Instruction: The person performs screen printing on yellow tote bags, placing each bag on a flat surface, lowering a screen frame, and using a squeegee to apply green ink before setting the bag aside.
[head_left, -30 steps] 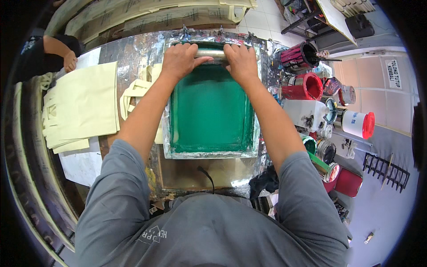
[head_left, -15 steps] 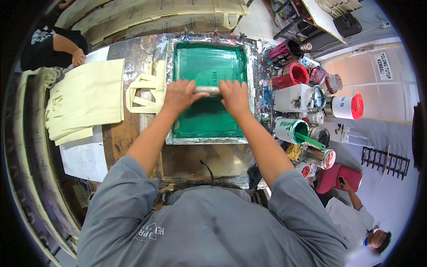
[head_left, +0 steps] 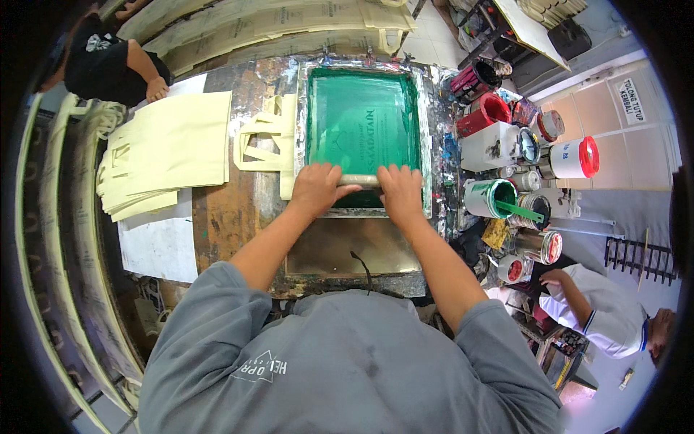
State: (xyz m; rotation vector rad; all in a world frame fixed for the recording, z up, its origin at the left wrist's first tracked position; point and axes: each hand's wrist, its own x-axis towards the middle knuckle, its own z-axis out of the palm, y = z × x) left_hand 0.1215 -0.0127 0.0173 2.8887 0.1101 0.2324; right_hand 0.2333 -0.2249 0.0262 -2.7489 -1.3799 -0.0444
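Note:
A screen-printing squeegee (head_left: 359, 180) lies crosswise near the close end of a screen-printing frame (head_left: 426, 130). My left hand (head_left: 318, 189) is closed round its left end, the thumb along the bar; my right hand (head_left: 402, 192) grips the right end. Green ink coats the mesh (head_left: 361, 108), where dark lettering and line shapes show through. The squeegee's blade and the near strip of mesh are largely hidden. From under the frame's left side sticks out a pale yellow cloth bag (head_left: 264, 141) with its handle.
Left on the table lies a stack of pale yellow bags (head_left: 177, 141). Ink tins and jars crowd the right edge, among them a green ink pot (head_left: 490, 197) with a green stick. Other people stand at far left (head_left: 116, 61) and right (head_left: 600, 307). Racks (head_left: 94, 217) hold bags.
Both hands have drawn the squeegee toward me, baring more mesh and its lettering. My view has shifted slightly. The person at right has changed posture, and the phone no longer shows.

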